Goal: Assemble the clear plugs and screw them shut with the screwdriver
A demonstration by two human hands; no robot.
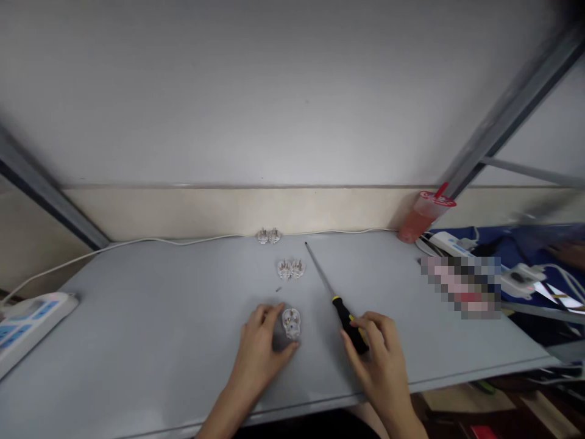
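Observation:
A small transparent plug (291,323) with metal pins lies near the front of the grey table. My left hand (260,344) has its thumb at the plug's lower end and its index finger at the upper left side, in a loose grip. To the right, my right hand (379,350) has thumb and fingers around the black and yellow handle of a screwdriver (338,305). Its long shaft points away to the upper left, along the tabletop. A tiny screw (278,289) lies just beyond the left hand. Two transparent plugs (291,269) sit side by side farther back.
Another pair of clear plugs (268,236) stands by the wall, near a white cable (183,242). A white power strip (36,323) is at the left edge. On the right are a red drink cup (420,216), another power strip (450,242) and a blurred pink item (461,286).

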